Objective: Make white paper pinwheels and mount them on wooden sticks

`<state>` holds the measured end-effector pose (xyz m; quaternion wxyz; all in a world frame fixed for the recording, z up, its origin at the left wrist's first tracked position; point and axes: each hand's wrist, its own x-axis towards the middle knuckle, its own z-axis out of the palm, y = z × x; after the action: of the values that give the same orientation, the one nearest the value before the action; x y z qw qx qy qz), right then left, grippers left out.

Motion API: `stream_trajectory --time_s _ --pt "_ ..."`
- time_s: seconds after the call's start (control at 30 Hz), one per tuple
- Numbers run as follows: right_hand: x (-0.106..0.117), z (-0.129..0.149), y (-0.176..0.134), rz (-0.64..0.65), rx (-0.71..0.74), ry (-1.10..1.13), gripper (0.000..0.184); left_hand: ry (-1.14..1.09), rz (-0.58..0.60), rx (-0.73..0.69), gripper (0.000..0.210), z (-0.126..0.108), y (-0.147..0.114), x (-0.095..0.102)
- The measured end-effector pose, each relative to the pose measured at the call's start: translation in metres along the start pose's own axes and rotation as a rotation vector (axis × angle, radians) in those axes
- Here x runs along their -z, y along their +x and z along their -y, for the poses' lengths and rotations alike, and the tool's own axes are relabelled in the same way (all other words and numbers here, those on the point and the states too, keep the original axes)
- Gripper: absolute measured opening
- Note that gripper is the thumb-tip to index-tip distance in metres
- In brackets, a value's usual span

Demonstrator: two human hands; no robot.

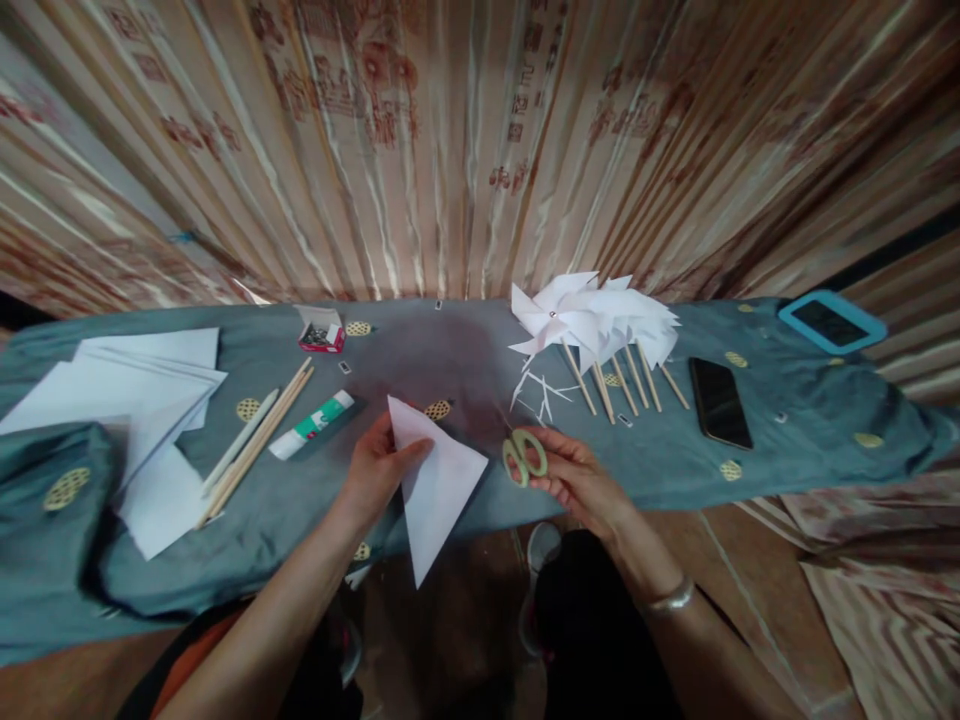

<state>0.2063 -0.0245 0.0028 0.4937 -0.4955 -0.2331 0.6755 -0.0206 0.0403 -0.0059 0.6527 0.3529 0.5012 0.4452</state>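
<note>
My left hand (382, 465) pinches a folded white sheet of paper (439, 475), triangular in shape, with its thumb on top near the upper left edge. One corner of the paper points down past the table's front edge. My right hand (574, 475) holds a pair of scissors (527, 455) by the pale green handles, to the right of the paper and apart from it. The dark blades point up and away and are hard to make out. Thin white paper strips (541, 393) lie just beyond the scissors.
Several white paper pinwheels (562, 315) on wooden sticks lie at the back right. Beside them are a black phone (720, 402) and a blue-framed tablet (831, 322). On the left are paper sheets (169, 500), wooden sticks (255, 445), a glue stick (311, 425) and an open small box (322, 332).
</note>
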Motion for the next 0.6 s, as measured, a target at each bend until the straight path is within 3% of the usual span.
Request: stream_trajectory --time_s 0.13,0.43,0.6 --pt "-0.003 -0.011 0.001 0.035 -0.066 0.126 0.039 -0.005 0.006 0.007 0.044 -0.007 0.001 0.005" --pt "-0.017 -0.018 0.006 0.143 -0.034 0.205 0.047 -0.065 0.081 0.096 0.045 -0.009 -0.009 -0.003" --pt "-0.015 -0.017 0.008 0.099 -0.045 0.213 0.034 -0.094 0.078 0.103 0.048 -0.013 -0.011 -0.003"
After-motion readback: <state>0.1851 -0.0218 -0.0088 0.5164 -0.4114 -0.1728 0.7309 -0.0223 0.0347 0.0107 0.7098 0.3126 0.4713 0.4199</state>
